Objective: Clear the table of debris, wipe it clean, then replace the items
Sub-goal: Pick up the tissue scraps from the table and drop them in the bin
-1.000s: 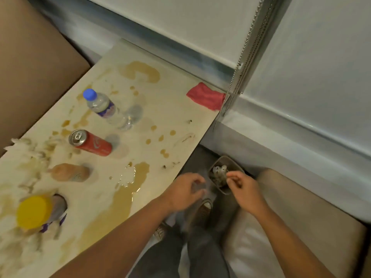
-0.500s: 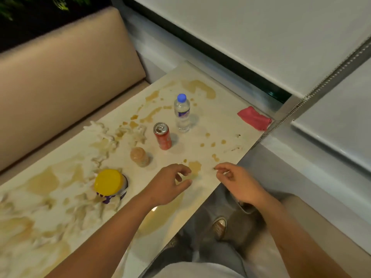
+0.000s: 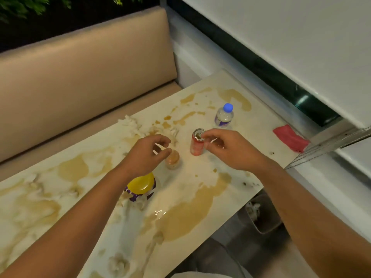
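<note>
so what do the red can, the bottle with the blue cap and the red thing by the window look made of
Red can: likely aluminium, given its silvery top with a pull-tab opening.
Water bottle: clear plastic, see-through wall, matte blue cap.
Red cloth: soft fabric, apparently; it lies limp and matte, with no shine.

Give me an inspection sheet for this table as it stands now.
Surface: table covered in brown spills and wet tissue scraps.
Job's things: can, water bottle, small jar, yellow-lidded jar, all upright; red cloth at the far corner.
Clutter: crumbs near the right edge.
Hands: left hand curled above the small jar, grip unclear; right hand pinches the can.
Cables: blind chain.
Surroundings: bench; bin under the table.
</note>
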The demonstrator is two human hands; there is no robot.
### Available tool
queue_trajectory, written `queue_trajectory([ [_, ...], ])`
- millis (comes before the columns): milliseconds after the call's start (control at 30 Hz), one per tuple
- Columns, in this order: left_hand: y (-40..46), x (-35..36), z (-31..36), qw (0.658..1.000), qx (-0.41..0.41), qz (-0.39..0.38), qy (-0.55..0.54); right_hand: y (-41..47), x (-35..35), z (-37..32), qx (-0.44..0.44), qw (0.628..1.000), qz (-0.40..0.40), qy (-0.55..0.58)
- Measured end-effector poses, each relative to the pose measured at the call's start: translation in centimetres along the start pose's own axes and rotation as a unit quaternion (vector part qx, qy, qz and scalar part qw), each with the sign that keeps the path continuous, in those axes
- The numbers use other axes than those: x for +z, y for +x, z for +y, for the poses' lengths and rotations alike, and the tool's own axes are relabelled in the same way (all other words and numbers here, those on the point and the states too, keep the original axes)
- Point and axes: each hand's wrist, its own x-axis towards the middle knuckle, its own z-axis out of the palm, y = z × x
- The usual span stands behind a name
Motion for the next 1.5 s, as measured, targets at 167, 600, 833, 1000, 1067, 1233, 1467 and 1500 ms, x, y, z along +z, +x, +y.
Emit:
queue_trajectory([
  [167,4.4,-1.9,-2.6,0.998,-0.043,0.022,0.032,8.3,-0.8,-1.4,-0.021,0.997,-0.027,-0.067],
  [600,16.5,2.9,-10.2,0.956,-0.243,-0.046,0.157,26.2,3.7,4.2,0.007,0.916,-0.265,-0.302],
  [833,17.5,4.2,-11.0,0.959,-0.217,-0.026,0.178,29.3,6.5,6.6,-0.029,0.879,-0.339,-0.333],
  [1000,16.5,2.0,-10.8,0.96,-0.211,-0.018,0.182,30.3,8.7,7.3,-0.071,0.867,-0.36,-0.338],
  [1067,15.7,0.6,-10.9,0.961,-0.216,0.002,0.171,30.5,9.2,7.3,-0.089,0.857,-0.361,-0.358],
  [1233,13.1,-2.1,-10.8,0.964,-0.209,0.027,0.164,30.5,9.5,7.0,-0.122,0.836,-0.35,-0.404],
  [1467,9.7,-4.2,-9.4,0.971,-0.189,0.064,0.135,29.0,7.6,5.8,-0.107,0.864,-0.312,-0.381],
  [1500,9.2,-4.3,-8.9,0.972,-0.182,0.072,0.13,28.5,7.1,5.3,-0.109,0.873,-0.295,-0.372],
])
